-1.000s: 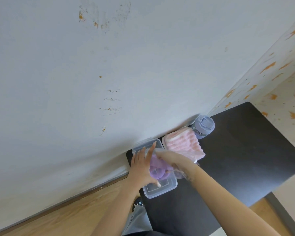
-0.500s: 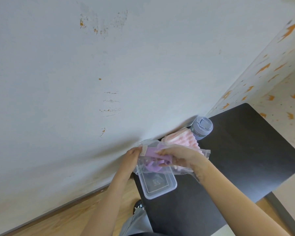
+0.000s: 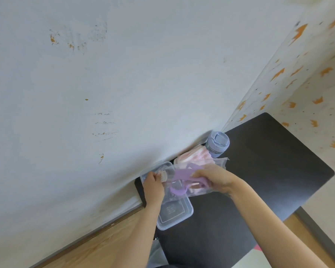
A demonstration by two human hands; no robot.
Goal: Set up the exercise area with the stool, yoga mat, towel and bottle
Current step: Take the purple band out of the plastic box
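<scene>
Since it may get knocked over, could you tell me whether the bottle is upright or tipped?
Upright: the bottle stands on the black surface by the wall, its closed flip lid facing up, beside the pink towel.

Black rectangular tabletop with rounded corners (image 3: 269,171), long edge against the grey wall, far end at the patterned wall; on it, along the wall edge: clear rectangular plastic container (image 3: 174,211) at the near corner, overhanging slightly; folded pink-and-white striped towel (image 3: 193,154) just beyond it; grey-lavender lidded bottle (image 3: 218,144), upright, touching the towel; remaining surface toward the outer edge bare.
</scene>
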